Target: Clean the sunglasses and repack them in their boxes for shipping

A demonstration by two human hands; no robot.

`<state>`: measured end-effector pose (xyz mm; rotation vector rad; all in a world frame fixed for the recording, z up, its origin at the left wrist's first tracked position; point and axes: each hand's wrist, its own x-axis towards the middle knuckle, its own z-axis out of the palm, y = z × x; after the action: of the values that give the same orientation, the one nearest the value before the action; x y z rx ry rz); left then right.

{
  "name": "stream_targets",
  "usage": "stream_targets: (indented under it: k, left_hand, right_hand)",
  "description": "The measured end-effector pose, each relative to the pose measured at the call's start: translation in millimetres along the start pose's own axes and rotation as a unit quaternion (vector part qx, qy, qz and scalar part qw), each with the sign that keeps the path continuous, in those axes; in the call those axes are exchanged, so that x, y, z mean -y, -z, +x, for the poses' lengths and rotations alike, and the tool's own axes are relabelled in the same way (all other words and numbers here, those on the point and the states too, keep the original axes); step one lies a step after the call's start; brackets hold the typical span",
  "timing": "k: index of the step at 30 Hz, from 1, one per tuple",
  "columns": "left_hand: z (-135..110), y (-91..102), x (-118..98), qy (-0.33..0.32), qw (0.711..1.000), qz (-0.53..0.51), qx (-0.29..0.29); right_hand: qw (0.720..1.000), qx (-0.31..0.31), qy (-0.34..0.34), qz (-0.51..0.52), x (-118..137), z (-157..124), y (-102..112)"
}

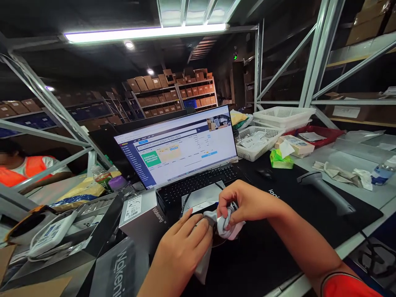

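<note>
My left hand (185,245) is closed, fingers curled round what looks like a pair of dark glasses (220,241); thin black arms stick up beyond my hands, and most of the frame is hidden. A pale grey cloth (224,227) is bunched against the glasses, pinched by the thumb and fingers of my right hand (247,202). Part of the cloth also hangs below my left hand. Just behind my hands is an open silver-grey box or lid (202,195). An upright "Wakening" box (140,214) stands to the left of them.
A monitor (176,144) and keyboard (198,181) stand ahead. Rightward are a mouse (265,174), a barcode scanner (326,192), green tissues (281,159) and white baskets (258,142). An open box (102,225) with devices lies left. A person in an orange vest (35,165) is at far left.
</note>
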<state>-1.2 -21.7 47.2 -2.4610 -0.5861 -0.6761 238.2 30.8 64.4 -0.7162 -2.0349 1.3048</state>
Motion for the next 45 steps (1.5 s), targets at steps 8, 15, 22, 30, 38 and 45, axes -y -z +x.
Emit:
stream_targets:
  k: [8,15,22,30,38,45]
  left_hand:
    - [-3.3,6.7,10.5,0.052,0.994,-0.094,-0.028]
    - [-11.5,3.5,17.7,0.097,0.986,-0.126,-0.048]
    - [-10.7,-4.1,16.7,0.112,0.986,-0.114,-0.053]
    - [-5.2,-7.4,14.4,0.052,0.996,-0.072,0.003]
    - [-1.0,-23.9,0.6,0.021,0.999,-0.005,0.033]
    - [-5.5,-40.0,-5.4,0.0,0.998,0.037,0.06]
  right_hand:
    - [0.993,-0.036,0.008,0.113,-11.8,-3.4,52.6]
    - [0.943,-0.328,0.019,0.053,-27.0,-19.3,102.9]
    - [0.918,-0.386,0.083,0.028,-17.7,-13.4,90.9]
    - [0.97,-0.109,0.091,-0.197,11.3,-10.7,-14.0]
    - [0.982,-0.073,-0.005,-0.174,-3.4,-1.9,-22.5]
    - [0.968,-0.081,-0.011,-0.235,-7.8,1.4,-35.2]
